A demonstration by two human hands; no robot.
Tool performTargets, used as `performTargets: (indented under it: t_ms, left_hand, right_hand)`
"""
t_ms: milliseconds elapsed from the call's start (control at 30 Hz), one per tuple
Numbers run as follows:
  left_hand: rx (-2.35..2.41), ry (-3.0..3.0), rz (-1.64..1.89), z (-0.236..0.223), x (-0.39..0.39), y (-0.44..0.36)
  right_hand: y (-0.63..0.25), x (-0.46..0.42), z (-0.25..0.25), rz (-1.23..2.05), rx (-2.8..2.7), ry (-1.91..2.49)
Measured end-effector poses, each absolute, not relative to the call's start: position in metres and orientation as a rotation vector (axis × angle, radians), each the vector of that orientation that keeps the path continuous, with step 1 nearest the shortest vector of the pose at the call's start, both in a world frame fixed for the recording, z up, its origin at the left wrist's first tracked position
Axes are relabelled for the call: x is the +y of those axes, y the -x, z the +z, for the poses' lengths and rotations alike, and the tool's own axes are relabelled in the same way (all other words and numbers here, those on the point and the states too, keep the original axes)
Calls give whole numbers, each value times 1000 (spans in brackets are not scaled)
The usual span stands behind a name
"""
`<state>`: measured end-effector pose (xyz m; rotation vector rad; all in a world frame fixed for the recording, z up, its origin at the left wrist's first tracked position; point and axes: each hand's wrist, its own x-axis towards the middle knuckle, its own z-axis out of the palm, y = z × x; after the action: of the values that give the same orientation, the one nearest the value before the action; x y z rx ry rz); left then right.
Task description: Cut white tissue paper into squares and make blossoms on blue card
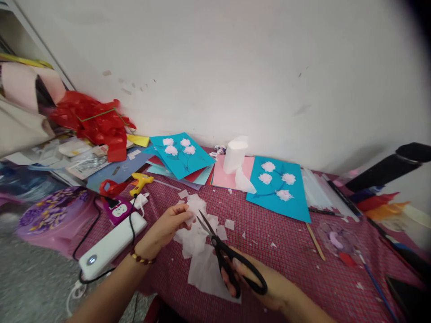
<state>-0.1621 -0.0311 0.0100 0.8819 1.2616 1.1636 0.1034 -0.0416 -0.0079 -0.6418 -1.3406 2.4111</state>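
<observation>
Between the thumb and fingers of my left hand point(173, 221) is a small piece of white tissue paper point(190, 218). My right hand point(249, 273) grips a pair of black-handled scissors point(215, 242) by the loops. Their blades are parted and point up and left, close to the held piece but apart from it. Below both hands, cut tissue squares point(221, 232) and a larger white tissue sheet point(205, 273) lie on the red checked tablecloth point(279, 260).
Two blue cards with tissue flowers, a left card point(180, 152) and a right card point(279, 188), lie at the back. Between them stands a white tissue roll point(235, 154). A yellow glue gun point(140, 183), a purple socket point(117, 210) and a white power bank point(111, 244) are at left; a paintbrush point(377, 285) is at right.
</observation>
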Motion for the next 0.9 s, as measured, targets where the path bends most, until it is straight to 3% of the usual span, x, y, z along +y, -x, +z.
performTargets:
  t_ms: [900]
  left_hand:
    - [1273,-945,960,7,-37,151]
  right_hand:
    - [-89,-37,-3,2224,-1443,855]
